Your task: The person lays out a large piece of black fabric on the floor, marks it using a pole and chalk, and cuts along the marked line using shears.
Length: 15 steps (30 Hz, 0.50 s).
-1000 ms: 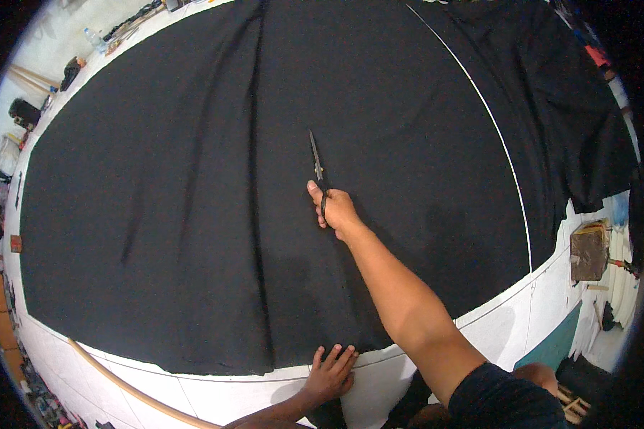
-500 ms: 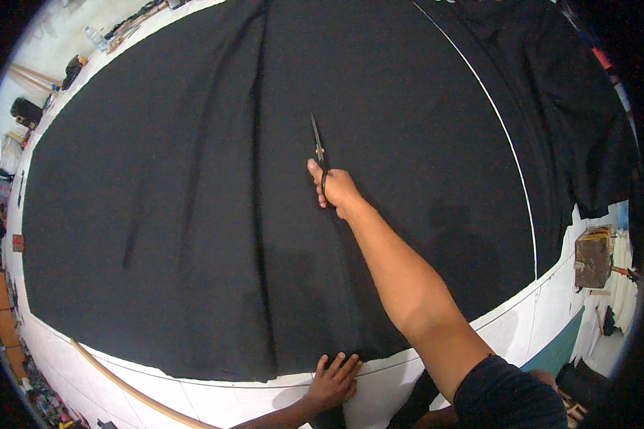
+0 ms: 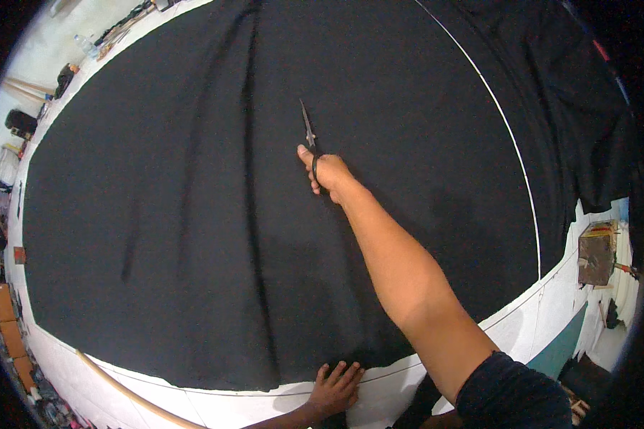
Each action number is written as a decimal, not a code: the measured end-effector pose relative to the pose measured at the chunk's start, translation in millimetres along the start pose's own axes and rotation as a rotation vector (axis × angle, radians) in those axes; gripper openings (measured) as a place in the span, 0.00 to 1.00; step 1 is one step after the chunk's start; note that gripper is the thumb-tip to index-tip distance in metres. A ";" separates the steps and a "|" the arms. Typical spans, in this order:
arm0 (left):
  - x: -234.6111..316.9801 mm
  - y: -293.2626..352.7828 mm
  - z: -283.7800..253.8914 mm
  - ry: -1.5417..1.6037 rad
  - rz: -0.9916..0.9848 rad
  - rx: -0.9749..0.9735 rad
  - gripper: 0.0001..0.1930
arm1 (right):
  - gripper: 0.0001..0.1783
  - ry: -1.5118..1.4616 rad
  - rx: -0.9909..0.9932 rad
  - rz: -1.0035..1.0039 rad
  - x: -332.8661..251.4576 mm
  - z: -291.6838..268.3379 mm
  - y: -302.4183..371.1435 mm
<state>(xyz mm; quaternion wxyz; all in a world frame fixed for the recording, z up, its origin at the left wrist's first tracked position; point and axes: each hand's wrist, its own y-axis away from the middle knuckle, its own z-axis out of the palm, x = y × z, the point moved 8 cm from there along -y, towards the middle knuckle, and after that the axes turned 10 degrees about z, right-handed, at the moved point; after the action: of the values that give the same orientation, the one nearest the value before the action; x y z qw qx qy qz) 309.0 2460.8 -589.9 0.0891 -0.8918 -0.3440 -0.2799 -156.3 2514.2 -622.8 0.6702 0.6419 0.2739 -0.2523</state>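
Observation:
My right hand (image 3: 330, 174) is closed around the dark handles of a pair of scissors (image 3: 308, 129). Their narrow blades look nearly together and point away from me, over the middle of a wide black cloth (image 3: 379, 236). Whether the scissors touch the cloth, I cannot tell. At the near edge my left hand (image 3: 336, 388) rests with fingers spread, its fingertips on the cloth's border and its palm over the white tabletop (image 3: 279, 402). A long fold runs from far to near through the cloth, left of the scissors. A white line (image 3: 511, 146) crosses its right side.
A long wooden strip (image 3: 125, 390) lies on the near left table edge. At the right edge sits a brown block-like object (image 3: 596, 259), near bunched black cloth (image 3: 587, 136). A clear plastic bottle (image 3: 86, 46) stands far left, and brown boxes (image 3: 11, 336) line the left side.
My right hand has moved slightly left and farther away with the scissors. The left hand stays on the cloth's near edge. The whole view has shifted a little.

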 end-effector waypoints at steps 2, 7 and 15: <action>-17.4 -14.9 -19.5 0.014 -0.004 0.025 0.28 | 0.29 0.000 -0.007 0.004 -4.4 1.3 0.5; -149.3 -119.7 -158.1 0.043 -0.194 0.534 0.28 | 0.32 0.049 0.059 0.004 1.0 -15.6 -4.9; -275.9 -212.3 -211.4 -0.323 -0.505 0.570 0.42 | 0.26 0.008 -0.044 0.041 -5.3 5.1 5.7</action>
<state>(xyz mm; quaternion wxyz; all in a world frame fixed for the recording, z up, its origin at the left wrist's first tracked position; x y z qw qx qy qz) -91.9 2389.6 -576.8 0.2059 -0.7516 -0.6252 -0.0427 -156.0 2509.3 -614.9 0.6881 0.6335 0.2687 -0.2301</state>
